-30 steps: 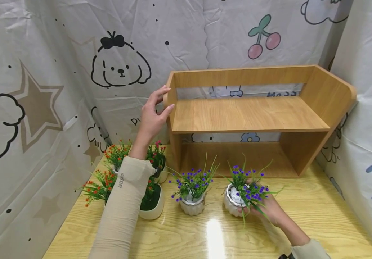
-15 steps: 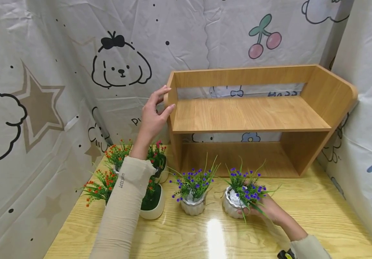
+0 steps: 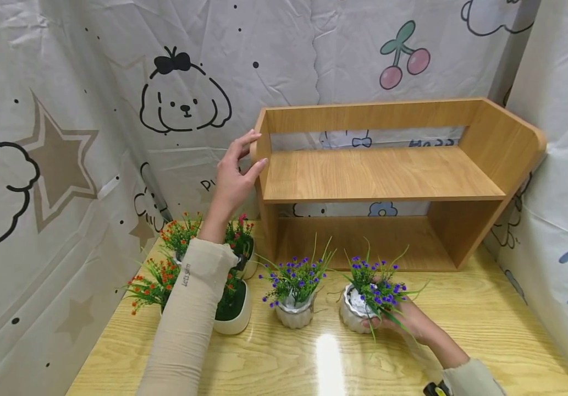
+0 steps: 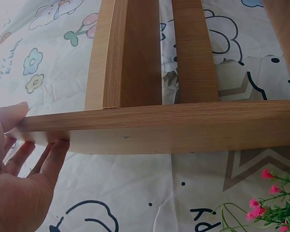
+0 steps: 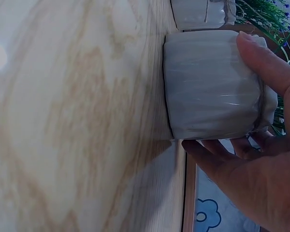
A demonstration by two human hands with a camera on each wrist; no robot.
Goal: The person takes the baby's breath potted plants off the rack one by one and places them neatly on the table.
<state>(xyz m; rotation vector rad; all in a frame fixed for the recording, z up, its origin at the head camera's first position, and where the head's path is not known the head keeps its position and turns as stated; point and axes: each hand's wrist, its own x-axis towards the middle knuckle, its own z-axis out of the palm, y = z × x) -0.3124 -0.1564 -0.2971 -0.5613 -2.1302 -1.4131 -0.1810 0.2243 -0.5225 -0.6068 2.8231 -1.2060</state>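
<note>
My left hand grips the left side panel of a two-tier wooden shelf. In the left wrist view the thumb lies on one side of that panel and the fingers bend against the other. My right hand holds a white ribbed pot of purple flowers from its right side. The right wrist view shows thumb and fingers on either side of this pot, its base right at the tabletop. To its left stands a matching pot of purple flowers.
Orange-flowered plants, a pink-flowered plant and a white oblong pot crowd the left of the wooden table, partly hidden by my left sleeve. Printed cloth hangs behind the shelf and along both sides.
The pot in my right hand has shifted slightly left, and its flowers with it, in the first half second; since then it has stayed put. My left hand keeps its place on the shelf.
</note>
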